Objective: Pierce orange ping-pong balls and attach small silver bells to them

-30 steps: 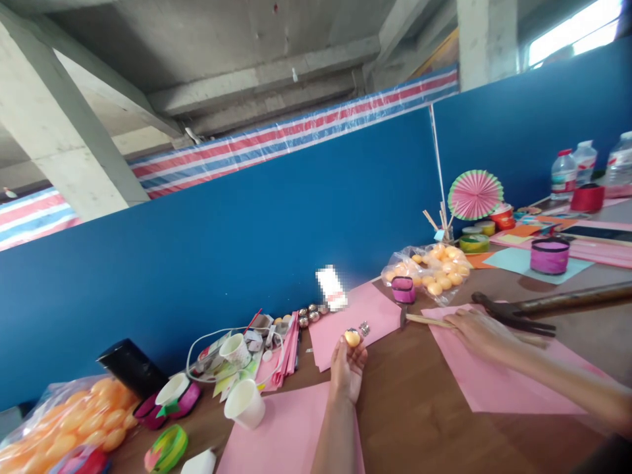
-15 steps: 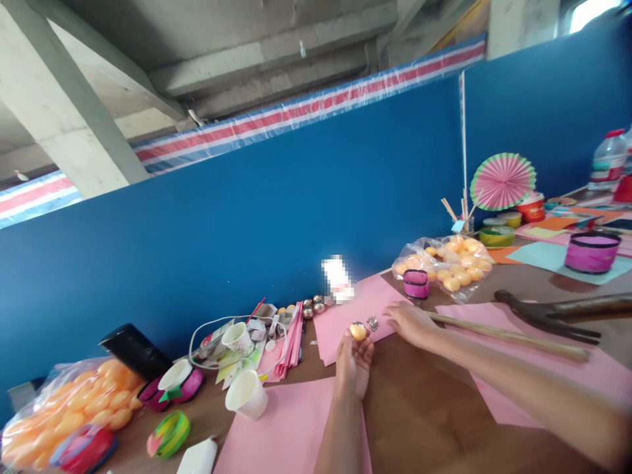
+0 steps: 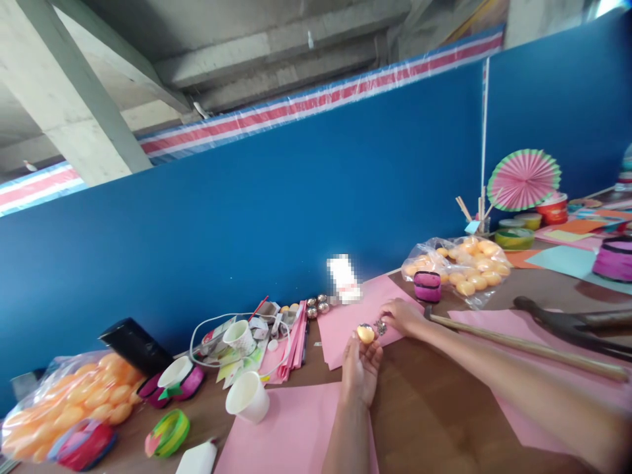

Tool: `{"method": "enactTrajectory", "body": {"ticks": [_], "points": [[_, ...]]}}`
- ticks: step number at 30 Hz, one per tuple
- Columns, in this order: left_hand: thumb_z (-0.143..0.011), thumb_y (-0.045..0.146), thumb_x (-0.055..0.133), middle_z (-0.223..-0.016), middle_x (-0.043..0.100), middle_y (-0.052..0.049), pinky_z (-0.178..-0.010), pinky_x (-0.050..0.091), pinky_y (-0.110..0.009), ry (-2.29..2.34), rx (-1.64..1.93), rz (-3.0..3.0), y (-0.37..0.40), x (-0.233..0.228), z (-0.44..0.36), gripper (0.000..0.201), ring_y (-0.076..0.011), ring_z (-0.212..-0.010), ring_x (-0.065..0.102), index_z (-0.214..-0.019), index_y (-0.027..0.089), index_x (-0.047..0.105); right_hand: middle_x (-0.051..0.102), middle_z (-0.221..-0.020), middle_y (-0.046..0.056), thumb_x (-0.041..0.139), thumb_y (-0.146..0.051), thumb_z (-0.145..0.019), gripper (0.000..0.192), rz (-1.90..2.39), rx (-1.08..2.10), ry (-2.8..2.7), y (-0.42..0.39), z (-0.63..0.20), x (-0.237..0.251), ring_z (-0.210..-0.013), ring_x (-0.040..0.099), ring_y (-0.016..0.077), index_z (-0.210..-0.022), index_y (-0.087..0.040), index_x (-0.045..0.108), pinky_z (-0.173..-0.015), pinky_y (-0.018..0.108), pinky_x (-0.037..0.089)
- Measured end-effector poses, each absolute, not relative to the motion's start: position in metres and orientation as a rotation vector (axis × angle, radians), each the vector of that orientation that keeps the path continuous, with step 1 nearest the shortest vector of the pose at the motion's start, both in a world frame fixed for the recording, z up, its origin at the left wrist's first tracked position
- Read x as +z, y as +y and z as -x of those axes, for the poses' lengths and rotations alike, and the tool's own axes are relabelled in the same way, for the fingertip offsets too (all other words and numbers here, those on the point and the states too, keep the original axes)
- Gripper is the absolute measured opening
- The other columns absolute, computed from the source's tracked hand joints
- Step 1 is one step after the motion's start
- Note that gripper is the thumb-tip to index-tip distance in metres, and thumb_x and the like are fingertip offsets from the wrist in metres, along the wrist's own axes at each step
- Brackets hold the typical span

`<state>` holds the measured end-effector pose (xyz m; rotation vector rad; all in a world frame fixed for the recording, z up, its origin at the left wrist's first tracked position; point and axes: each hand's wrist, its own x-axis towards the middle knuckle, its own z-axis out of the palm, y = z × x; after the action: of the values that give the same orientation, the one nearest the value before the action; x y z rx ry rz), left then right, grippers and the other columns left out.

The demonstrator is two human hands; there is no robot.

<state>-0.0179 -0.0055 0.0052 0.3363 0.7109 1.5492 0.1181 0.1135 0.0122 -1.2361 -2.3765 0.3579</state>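
My left hand (image 3: 363, 372) is palm up with its fingers curled around a yellow-orange ball (image 3: 366, 334), which has a shiny silvery patch on top. Just right of the ball, a small heap of silvery metal bits (image 3: 380, 327) lies on a pink paper sheet (image 3: 340, 339). The fingertips of my right hand (image 3: 403, 317) are bent together at the edge of this heap. Whatever is between them is too small to make out. Several shiny metallic balls (image 3: 316, 307) stand behind, by the blue partition.
Bags of orange balls lie left (image 3: 83, 401) and right (image 3: 476, 263). A white paper cup (image 3: 247, 397) stands at left front. A wooden-handled hammer (image 3: 523, 345) and a dark claw-shaped tool (image 3: 553, 316) rest at right. A purple wristband-like pouch (image 3: 427, 286) sits behind my right hand.
My right hand has come to the small metal heap and its fingers have drawn together there. The left hand still holds the ball. The whole view has shifted slightly left.
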Motion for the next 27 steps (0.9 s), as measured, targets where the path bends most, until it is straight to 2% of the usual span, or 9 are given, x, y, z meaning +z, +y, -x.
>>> {"method": "enactTrajectory", "body": {"ticks": [9, 14, 19, 23, 27], "points": [[-0.074, 0.035, 0.056, -0.08, 0.065, -0.01, -0.062, 0.05, -0.022, 0.705, 1.556, -0.326, -0.007, 0.007, 0.017, 0.027, -0.0115, -0.065, 0.06, -0.084, 0.011, 0.06, 0.065, -0.076, 0.003, 0.044, -0.019, -0.071, 0.015, 1.284, 0.35, -2.233, 0.11, -0.119, 0.007, -0.073, 0.057, 0.0163, -0.072, -0.02, 0.059, -0.063, 0.024, 0.038], [-0.074, 0.035, 0.057, -0.08, 0.065, -0.009, -0.062, 0.049, -0.022, 0.708, 1.553, -0.297, -0.007, 0.007, 0.017, 0.027, -0.0108, -0.063, 0.06, -0.085, 0.011, 0.06, 0.062, -0.078, 0.001, 0.043, -0.019, -0.072, 0.013, 1.166, 0.376, -2.201, 0.091, -0.121, 0.02, -0.071, 0.056, 0.0137, -0.077, -0.02, 0.055, -0.064, 0.023, 0.04], [-0.072, 0.034, 0.059, -0.084, 0.065, -0.01, -0.065, 0.048, -0.022, 0.689, 1.559, -0.351, -0.008, 0.008, 0.017, 0.027, -0.0124, -0.069, 0.061, -0.089, 0.013, 0.058, 0.061, -0.075, 0.001, 0.043, -0.025, -0.077, 0.013, 0.932, 0.79, -2.015, 0.06, -0.121, 0.03, -0.069, 0.057, 0.014, -0.078, -0.019, 0.054, -0.063, 0.024, 0.042], [-0.07, 0.032, 0.061, -0.085, 0.065, -0.007, -0.067, 0.048, -0.023, 0.685, 1.579, -0.371, -0.009, 0.009, 0.016, 0.025, -0.0123, -0.07, 0.061, -0.09, 0.016, 0.058, 0.06, -0.072, 0.0, 0.045, -0.026, -0.077, 0.012, 0.9, 1.079, -1.825, 0.046, -0.118, 0.026, -0.065, 0.055, 0.0129, -0.077, -0.018, 0.052, -0.058, 0.023, 0.042], [-0.07, 0.028, 0.062, -0.087, 0.065, -0.008, -0.071, 0.047, -0.025, 0.703, 1.579, -0.39, -0.009, 0.008, 0.016, 0.024, -0.0124, -0.072, 0.061, -0.091, 0.015, 0.058, 0.057, -0.07, -0.001, 0.048, -0.024, -0.075, 0.008, 0.891, 1.139, -1.723, 0.045, -0.118, 0.016, -0.063, 0.052, 0.0117, -0.079, -0.017, 0.052, -0.056, 0.022, 0.04]]}}
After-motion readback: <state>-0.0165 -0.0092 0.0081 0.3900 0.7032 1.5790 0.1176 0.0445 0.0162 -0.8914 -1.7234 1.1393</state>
